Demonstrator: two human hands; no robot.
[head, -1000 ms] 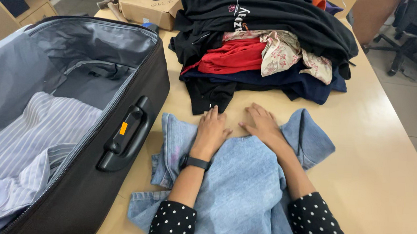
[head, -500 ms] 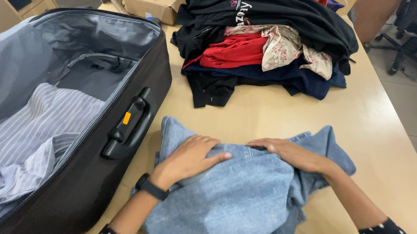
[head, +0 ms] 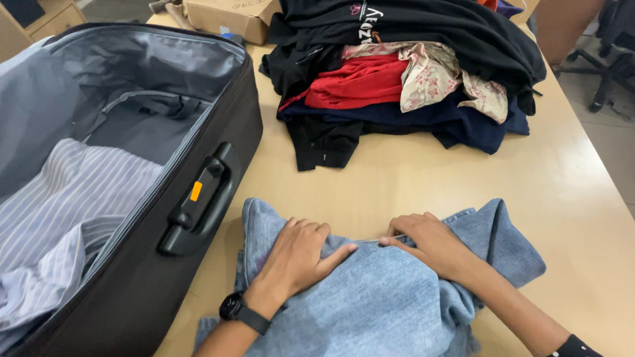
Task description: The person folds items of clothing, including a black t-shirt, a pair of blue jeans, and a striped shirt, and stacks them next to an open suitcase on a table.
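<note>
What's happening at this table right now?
A person presses both hands on a light blue denim garment spread on a wooden table. The left hand lies flat on it; the right hand grips its upper edge. To the left, an open black suitcase holds a striped shirt. A pile of folded clothes sits further back, with a cardboard box beside it.

Light blue jeans (head: 379, 314) lie rumpled and partly folded on the tan table, just beside the open suitcase, their upper edge bunched and one corner sticking out right.
</note>
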